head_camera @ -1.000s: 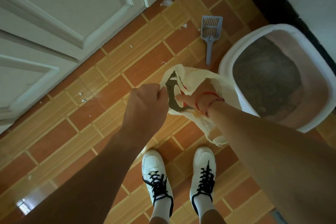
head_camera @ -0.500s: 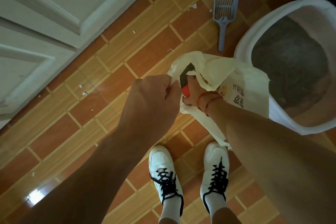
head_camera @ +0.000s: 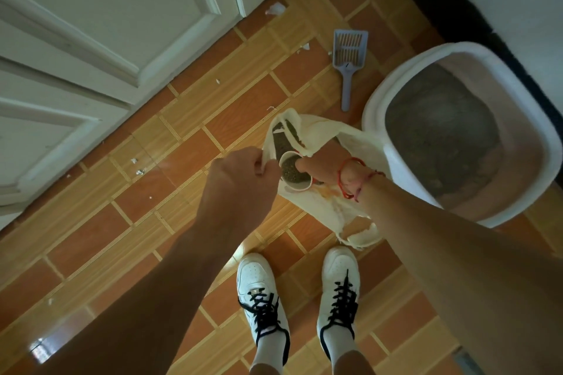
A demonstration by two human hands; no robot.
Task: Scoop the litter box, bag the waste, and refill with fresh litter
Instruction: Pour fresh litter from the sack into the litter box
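Standing over the tiled floor [head_camera: 128, 222], I look down at my two hands and my white shoes [head_camera: 262, 292] with black laces. My left hand [head_camera: 240, 173] is closed tight in a fist, pinching the near edge of the cream bag [head_camera: 320, 207] between thumb and fingers and keeping its mouth pulled open toward me. My right hand [head_camera: 323, 161], with red string bracelets [head_camera: 347, 176] around the wrist, reaches into that opening and is wrapped around a white cup [head_camera: 294, 173] that sits tilted at the mouth of the bag, filled with dark grey litter [head_camera: 281, 140]. I can see my thumb across the rim; the rest of my fingers are hidden behind the cup, so I cannot tell how they lie. More litter shows deeper inside the bag, above the cup. The bag hangs between my hands, its lower end ragged and drooping just above my right shoe, with an orange stain on the side.

To my right sits the litter box [head_camera: 380, 106], white-rimmed with pinkish inner walls, a mound of grey litter inside. The bag's far side lies against its rim. A blue-grey slotted scoop [head_camera: 347, 70] lies flat on the tiles near the box, handle pointing toward me. Small white scraps [head_camera: 138, 167] are scattered over the floor beside the white panelled doors [head_camera: 91, 24].
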